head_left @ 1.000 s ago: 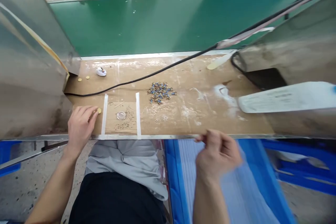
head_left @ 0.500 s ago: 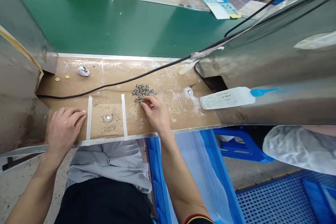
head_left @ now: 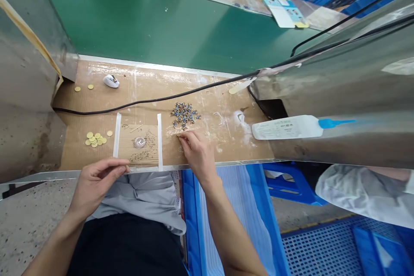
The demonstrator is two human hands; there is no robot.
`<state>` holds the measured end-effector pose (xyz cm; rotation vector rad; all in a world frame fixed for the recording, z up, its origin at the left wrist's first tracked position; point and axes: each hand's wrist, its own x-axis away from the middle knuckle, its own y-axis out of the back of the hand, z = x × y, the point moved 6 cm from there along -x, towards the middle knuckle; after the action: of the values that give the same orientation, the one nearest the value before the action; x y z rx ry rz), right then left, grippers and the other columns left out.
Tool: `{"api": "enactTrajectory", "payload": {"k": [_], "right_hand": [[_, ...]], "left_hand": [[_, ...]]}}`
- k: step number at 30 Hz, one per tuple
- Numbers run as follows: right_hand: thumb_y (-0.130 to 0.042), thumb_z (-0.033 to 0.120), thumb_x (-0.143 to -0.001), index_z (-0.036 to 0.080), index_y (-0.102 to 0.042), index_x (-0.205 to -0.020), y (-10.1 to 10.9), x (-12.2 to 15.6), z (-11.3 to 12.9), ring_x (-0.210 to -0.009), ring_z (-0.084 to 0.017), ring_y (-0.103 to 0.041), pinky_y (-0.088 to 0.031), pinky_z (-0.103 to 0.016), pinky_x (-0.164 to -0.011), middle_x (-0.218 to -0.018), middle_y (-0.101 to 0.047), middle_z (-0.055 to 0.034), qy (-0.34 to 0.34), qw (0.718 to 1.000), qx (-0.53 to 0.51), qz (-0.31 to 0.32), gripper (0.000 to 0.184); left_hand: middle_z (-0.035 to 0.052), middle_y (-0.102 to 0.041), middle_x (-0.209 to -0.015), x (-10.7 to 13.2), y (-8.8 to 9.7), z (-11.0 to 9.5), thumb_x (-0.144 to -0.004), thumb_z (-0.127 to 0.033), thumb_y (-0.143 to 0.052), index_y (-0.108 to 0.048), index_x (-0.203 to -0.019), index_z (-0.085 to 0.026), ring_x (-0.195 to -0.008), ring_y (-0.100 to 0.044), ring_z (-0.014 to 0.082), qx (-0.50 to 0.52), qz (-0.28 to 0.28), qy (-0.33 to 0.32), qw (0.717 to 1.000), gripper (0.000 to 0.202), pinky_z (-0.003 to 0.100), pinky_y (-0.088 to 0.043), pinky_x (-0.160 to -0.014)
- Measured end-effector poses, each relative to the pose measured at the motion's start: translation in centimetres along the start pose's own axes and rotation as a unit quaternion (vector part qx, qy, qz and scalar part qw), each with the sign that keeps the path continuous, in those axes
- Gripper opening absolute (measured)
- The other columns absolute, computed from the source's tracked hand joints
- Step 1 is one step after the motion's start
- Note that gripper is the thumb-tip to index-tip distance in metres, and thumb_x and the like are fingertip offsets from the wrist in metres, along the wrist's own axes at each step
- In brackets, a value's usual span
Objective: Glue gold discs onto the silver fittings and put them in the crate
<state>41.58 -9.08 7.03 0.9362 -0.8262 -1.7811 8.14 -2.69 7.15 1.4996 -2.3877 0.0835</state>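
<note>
**right hand pinching at charm pile**

right hand (head_left: 198,153): thumb and fingers pressed together, pinching a small metal piece (head_left: 178,136) just below the blue-and-gold charm pile (head_left: 184,115). left hand (head_left: 98,183): fingers extended near the tape strip (head_left: 117,135); grip cannot be determined. gold discs (head_left: 94,139) lie left of the strip on the cardboard bench surface (head_left: 229,146).

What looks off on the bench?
White powdery smears streak the cardboard right of the blue-and-gold pieces. Two gold discs also sit stray near the far left corner, apart from the main pile.
</note>
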Motion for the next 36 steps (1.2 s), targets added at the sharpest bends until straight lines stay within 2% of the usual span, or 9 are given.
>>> {"api": "enactTrajectory", "payload": {"k": [5, 11, 17, 20, 23, 26, 31, 34, 36], "right_hand": [[-0.065, 0.031, -0.112, 0.028, -0.079, -0.118, 0.4, 1.4, -0.1, -0.119, -0.031, -0.077, -0.062, -0.049, -0.105, -0.127, -0.082, -0.0099, 0.003, 0.998, -0.045, 0.040, 0.016], [-0.062, 0.028, -0.111, 0.028, -0.079, -0.126, 1.0, -0.1, -0.1, -0.110, -0.029, -0.078, -0.062, -0.045, -0.098, -0.126, -0.082, -0.0091, -0.037, 0.994, -0.057, 0.083, 0.023], [-0.062, 0.021, -0.104, 0.027, -0.080, -0.110, 0.1, -1.7, 0.5, -0.097, -0.029, -0.073, -0.054, -0.040, -0.082, -0.107, -0.079, -0.0077, -0.001, 0.989, 0.048, 0.142, 0.019], [-0.063, 0.020, -0.101, 0.025, -0.075, -0.099, 0.2, -1.7, 0.5, -0.090, -0.027, -0.071, -0.051, -0.038, -0.079, -0.101, -0.077, -0.0069, 0.003, 0.987, 0.027, 0.161, 0.014], [-0.066, 0.025, -0.101, 0.025, -0.075, -0.101, 0.5, -1.1, 0.6, -0.087, -0.025, -0.072, -0.054, -0.038, -0.079, -0.096, -0.078, -0.0048, -0.026, 0.989, -0.048, 0.138, 0.009], [-0.071, 0.031, -0.104, 0.027, -0.080, -0.119, 0.2, -0.1, 0.9, -0.091, -0.023, -0.075, -0.060, -0.039, -0.084, -0.103, -0.080, -0.0038, -0.073, 0.980, -0.167, 0.079, 0.019], [-0.081, 0.039, -0.101, 0.028, -0.085, -0.113, -2.6, 1.7, 2.4, -0.088, -0.021, -0.079, -0.067, -0.038, -0.083, -0.106, -0.084, -0.0044, -0.131, 0.929, -0.346, 0.008, 0.017], [-0.087, 0.041, -0.097, 0.027, -0.085, -0.115, -4.0, 2.2, 3.4, -0.086, -0.022, -0.081, -0.070, -0.039, -0.083, -0.100, -0.086, -0.0041, -0.173, 0.902, -0.394, -0.033, 0.023], [-0.088, 0.041, -0.096, 0.027, -0.085, -0.113, -4.4, 2.1, 4.3, -0.088, -0.022, -0.082, -0.070, -0.040, -0.084, -0.100, -0.086, -0.0042, -0.171, 0.901, -0.396, -0.053, 0.022]], "left_hand": [[0.0080, -0.091, -0.107, 0.0, -1.6, 1.3, -0.096, -0.054, -0.091, -0.091, -0.125, -0.025, -0.099, -0.086, 0.0246, 0.028, 0.031, 0.047, 0.998, 0.041, 0.029, -0.071, -0.087], [0.0087, -0.090, -0.104, -0.4, -1.9, 0.8, -0.097, -0.055, -0.090, -0.091, -0.124, -0.023, -0.094, -0.085, 0.0244, 0.052, 0.038, 0.041, 0.997, 0.042, 0.031, -0.071, -0.087], [0.0075, -0.086, -0.093, -0.8, -2.4, 0.8, -0.106, -0.051, -0.081, -0.092, -0.109, -0.022, -0.084, -0.079, 0.0200, 0.092, 0.033, 0.007, 0.995, 0.031, 0.030, -0.068, -0.083], [0.0064, -0.085, -0.092, -1.1, -2.4, 1.4, -0.107, -0.048, -0.082, -0.091, -0.117, -0.021, -0.084, -0.077, 0.0182, 0.148, 0.016, 0.014, 0.989, 0.030, 0.029, -0.066, -0.082], [0.0056, -0.085, -0.096, -1.4, -2.5, 1.8, -0.106, -0.044, -0.083, -0.089, -0.128, -0.023, -0.087, -0.077, 0.0167, 0.189, 0.009, 0.017, 0.982, 0.030, 0.027, -0.066, -0.085], [0.0072, -0.088, -0.105, -1.7, -2.5, 1.7, -0.106, -0.043, -0.085, -0.088, -0.132, -0.024, -0.094, -0.080, 0.0179, 0.196, 0.011, 0.016, 0.980, 0.033, 0.029, -0.067, -0.092], [0.0098, -0.089, -0.112, -1.9, -2.5, 1.2, -0.103, -0.043, -0.088, -0.087, -0.134, -0.022, -0.101, -0.084, 0.0207, 0.192, 0.014, 0.014, 0.981, 0.038, 0.033, -0.070, -0.097], [0.0113, -0.090, -0.115, -2.0, -2.4, 1.2, -0.102, -0.045, -0.089, -0.086, -0.135, -0.021, -0.104, -0.086, 0.0230, 0.179, 0.003, 0.016, 0.984, 0.041, 0.036, -0.071, -0.099], [0.0120, -0.090, -0.117, -2.1, -2.4, 1.3, -0.102, -0.046, -0.089, -0.085, -0.135, -0.020, -0.107, -0.086, 0.0244, 0.174, 0.001, 0.015, 0.985, 0.042, 0.037, -0.071, -0.102]]}}
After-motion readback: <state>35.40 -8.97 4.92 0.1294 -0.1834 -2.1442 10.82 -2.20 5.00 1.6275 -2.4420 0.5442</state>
